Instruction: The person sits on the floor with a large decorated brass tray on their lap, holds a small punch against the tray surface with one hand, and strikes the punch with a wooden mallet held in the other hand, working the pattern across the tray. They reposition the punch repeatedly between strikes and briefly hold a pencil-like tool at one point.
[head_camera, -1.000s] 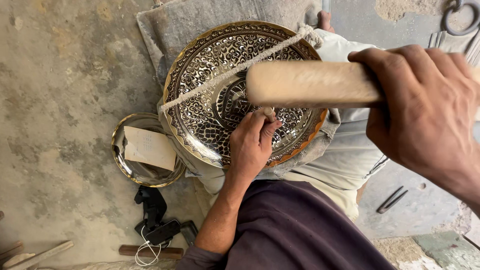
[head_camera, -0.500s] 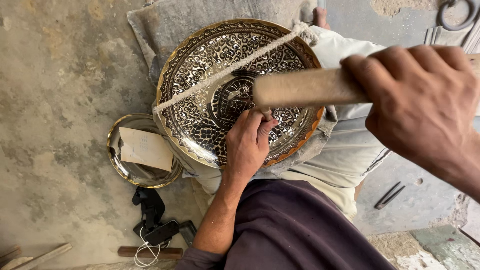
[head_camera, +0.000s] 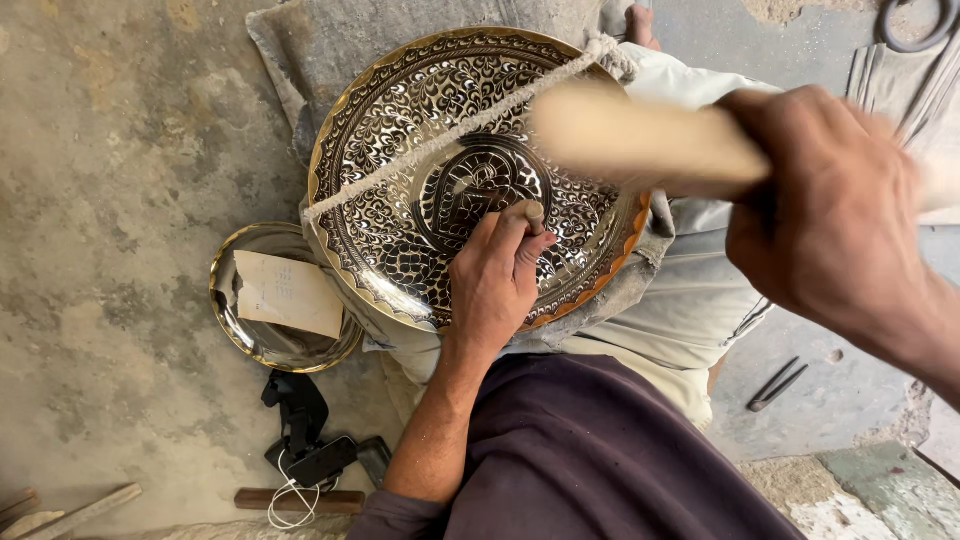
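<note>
A large round engraved brass tray (head_camera: 400, 150) with dark floral patterns rests tilted across my lap, a pale cord (head_camera: 440, 135) stretched over its face. My left hand (head_camera: 495, 285) lies on the tray near its centre, fingers closed around a small metal punch (head_camera: 533, 212) held upright against the surface. My right hand (head_camera: 830, 215) is raised above the tray's right side, gripping a pale wooden mallet (head_camera: 640, 140) that shows as a blur.
A smaller brass dish (head_camera: 235, 335) with a paper slip in it sits on the concrete floor at left. A black pouch, a phone (head_camera: 320, 460) with a white cable, and wood sticks lie below. Metal pincers (head_camera: 775, 385) lie at right.
The mallet has swung upward and rightward away from the punch, blurred in motion. The view has shifted slightly; my left hand stays on the tray.
</note>
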